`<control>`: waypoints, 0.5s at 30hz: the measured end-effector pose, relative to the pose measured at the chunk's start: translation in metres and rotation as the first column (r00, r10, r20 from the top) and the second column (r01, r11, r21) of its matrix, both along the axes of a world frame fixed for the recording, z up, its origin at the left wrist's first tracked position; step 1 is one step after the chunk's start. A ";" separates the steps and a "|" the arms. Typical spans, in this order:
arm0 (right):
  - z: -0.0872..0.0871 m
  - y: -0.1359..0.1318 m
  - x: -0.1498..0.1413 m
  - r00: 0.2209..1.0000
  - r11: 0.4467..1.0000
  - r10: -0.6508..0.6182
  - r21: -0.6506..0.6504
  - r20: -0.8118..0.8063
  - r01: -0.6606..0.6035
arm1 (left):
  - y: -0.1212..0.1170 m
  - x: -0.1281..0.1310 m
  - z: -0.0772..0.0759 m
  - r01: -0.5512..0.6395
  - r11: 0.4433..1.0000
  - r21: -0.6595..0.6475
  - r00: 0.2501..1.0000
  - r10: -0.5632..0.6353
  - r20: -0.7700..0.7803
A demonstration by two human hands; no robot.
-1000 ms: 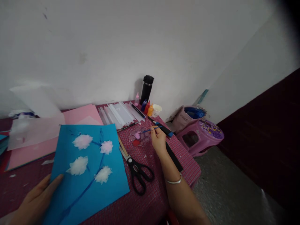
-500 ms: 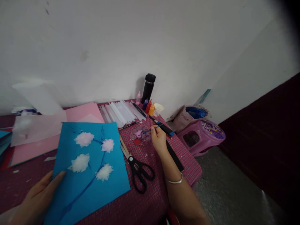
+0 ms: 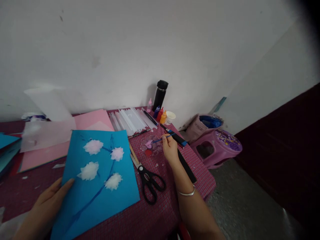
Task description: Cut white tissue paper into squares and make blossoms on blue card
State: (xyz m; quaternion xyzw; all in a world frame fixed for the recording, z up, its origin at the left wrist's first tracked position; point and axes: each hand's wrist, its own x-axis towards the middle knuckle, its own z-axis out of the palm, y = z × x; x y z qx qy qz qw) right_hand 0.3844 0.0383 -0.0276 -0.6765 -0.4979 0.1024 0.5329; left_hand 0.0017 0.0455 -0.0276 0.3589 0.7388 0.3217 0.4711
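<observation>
My left hand [image 3: 53,200] grips the left edge of a blue sheet of paper [image 3: 125,186], thumb on top and fingers behind. Several fluffy white flower shapes [image 3: 90,170] sit on the sheet, the upper ones tinged pink, along a dark blue painted branch [image 3: 93,199]. My right hand [image 3: 170,148] pinches a thin blue paintbrush [image 3: 157,140]. The brush tip rests in pink paint [image 3: 148,144] on a clear plastic palette [image 3: 157,149], which also holds a patch of red paint [image 3: 148,153]. Black-handled scissors [image 3: 151,183] lie between the sheet and my right forearm.
Behind the palette stand small paint bottles [image 3: 159,114], a paper cup [image 3: 170,116] and a black flask [image 3: 160,95]. Clear plastic strips [image 3: 131,120], a blue-and-black cutter [image 3: 178,138] and pink paper [image 3: 93,120] lie around. A pink stool [image 3: 212,146] stands beyond the table's right edge.
The view has shifted slightly, so the sheet and left hand appear a little further right. My right hand keeps the brush at the pink paint, with hardly any movement.
</observation>
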 end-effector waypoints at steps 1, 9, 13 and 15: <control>0.000 0.000 -0.001 1.000 1.000 0.012 0.002 -0.013 -0.012 | 0.000 -0.001 0.000 0.003 0.999 -0.047 0.998 0.000 0.058; 0.005 0.000 0.006 0.966 0.991 -0.029 0.122 -0.258 0.063 | 0.000 -0.002 0.004 0.050 0.997 -0.064 0.981 -0.037 0.189; 0.021 -0.004 -0.006 0.886 0.978 0.048 0.203 -0.462 0.053 | -0.009 0.001 0.009 0.082 0.995 0.061 0.950 -0.096 0.298; 0.032 -0.005 -0.023 0.829 0.973 0.130 0.231 -0.544 -0.001 | -0.013 0.001 0.012 0.088 0.988 0.128 0.926 -0.129 0.355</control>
